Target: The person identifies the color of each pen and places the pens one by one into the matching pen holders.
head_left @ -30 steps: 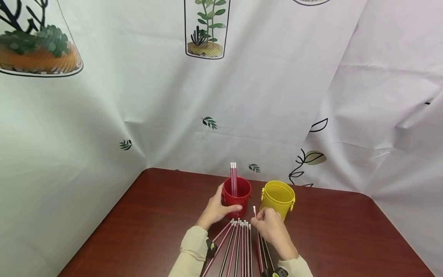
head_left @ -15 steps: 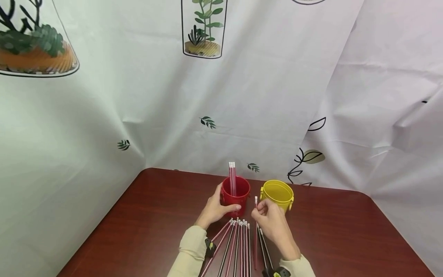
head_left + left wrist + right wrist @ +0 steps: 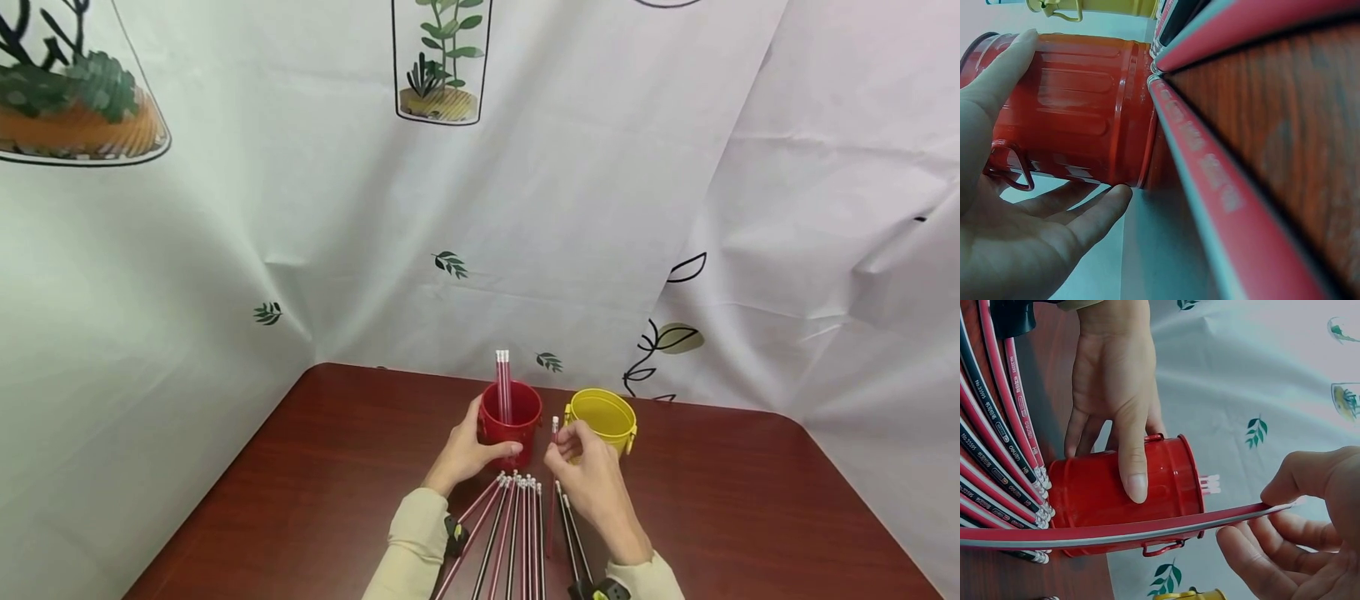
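Note:
My left hand (image 3: 459,454) holds a small red bucket (image 3: 529,435) from its left, thumb across the front and fingers behind. Several red-striped pencils (image 3: 503,392) stand inside it, white eraser ends up. Between thumb and fingertips, my right hand (image 3: 596,483) pinches a red pencil (image 3: 1116,534) close to its eraser end. That pencil hangs nearly upright just right of the red bucket and in front of a yellow bucket (image 3: 613,423). In the right wrist view it crosses in front of the red bucket.
Several red and black pencils (image 3: 516,533) lie fanned out in front of the red bucket, eraser ends toward it. A pair of black pencils (image 3: 573,533) lies under the right forearm. The brown table (image 3: 337,467) ends at a white patterned cloth (image 3: 360,208) behind.
My right hand has raised the red pencil away from the others, so its eraser end sits higher and its lower end has come up. My left hand stays on the red bucket.

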`<state>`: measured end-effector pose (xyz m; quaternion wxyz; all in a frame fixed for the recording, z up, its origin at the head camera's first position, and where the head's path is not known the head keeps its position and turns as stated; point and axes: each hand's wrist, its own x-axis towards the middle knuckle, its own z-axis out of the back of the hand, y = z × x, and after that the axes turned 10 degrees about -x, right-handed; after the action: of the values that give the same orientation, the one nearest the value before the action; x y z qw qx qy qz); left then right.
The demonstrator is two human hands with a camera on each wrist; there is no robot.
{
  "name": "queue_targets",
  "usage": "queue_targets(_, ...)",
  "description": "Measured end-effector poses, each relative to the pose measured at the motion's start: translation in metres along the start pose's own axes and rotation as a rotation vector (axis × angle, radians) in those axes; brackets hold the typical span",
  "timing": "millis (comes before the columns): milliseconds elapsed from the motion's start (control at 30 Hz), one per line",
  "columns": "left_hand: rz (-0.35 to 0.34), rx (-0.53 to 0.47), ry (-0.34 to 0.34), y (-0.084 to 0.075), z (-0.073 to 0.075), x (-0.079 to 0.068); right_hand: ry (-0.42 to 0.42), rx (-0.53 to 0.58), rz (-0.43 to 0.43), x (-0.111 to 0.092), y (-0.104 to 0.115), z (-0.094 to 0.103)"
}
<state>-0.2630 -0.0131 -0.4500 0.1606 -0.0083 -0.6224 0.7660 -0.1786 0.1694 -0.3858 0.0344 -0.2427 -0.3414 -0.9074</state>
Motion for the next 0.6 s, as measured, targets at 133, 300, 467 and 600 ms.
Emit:
queue_targets(133,0.004,0.005,-0.002,-0.0007,-0.0007,0.0014,-0.035,0.012,0.037,0.0008,0.0001,0.0015)
queue_targets(300,0.008,0.011,-0.002,0.0018,-0.0014,0.0016,-0.056,0.037,0.051,-0.0002,0.0019,0.0022)
queue_targets(467,0.017,0.015,-0.003,0.0015,-0.0012,0.0008,-0.055,0.073,0.035,-0.0012,0.0045,0.0038)
queue_targets(600,0.023,0.013,-0.004,0.0019,-0.0011,0.0007,-0.055,0.095,0.034,-0.0014,0.0052,0.0053)
